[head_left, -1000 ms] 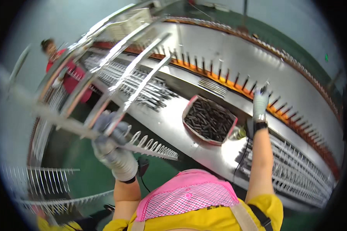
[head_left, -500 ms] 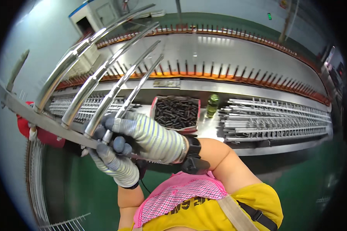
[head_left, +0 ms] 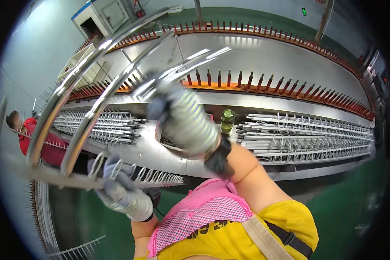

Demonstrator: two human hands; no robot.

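Observation:
My left hand (head_left: 123,193), in a striped glove with dark fingertips, is closed around a long grey rack bar (head_left: 80,182) with a row of small wire hooks. Two shiny chrome tubes (head_left: 100,104) still stand up from the bar's far-left part, slanting away to the upper right. Above the middle of the workbench, my right hand (head_left: 184,117), gloved the same way and smeared by motion, grips a pair of chrome tubes (head_left: 197,65) that are clear of the rack. Below that hand, a box of dark small parts (head_left: 169,139) is mostly hidden.
Stacks of grey hooked racks lie on the bench at right (head_left: 307,138) and left (head_left: 95,123). Between them stands a green bottle (head_left: 227,120). Behind runs a conveyor line with upright red-brown pegs (head_left: 250,80). A person in red (head_left: 28,130) is at far left.
My right hand has lifted two tubes off the rack and moved them up and to the right. The rack in my left hand has dropped slightly, with two tubes left on it.

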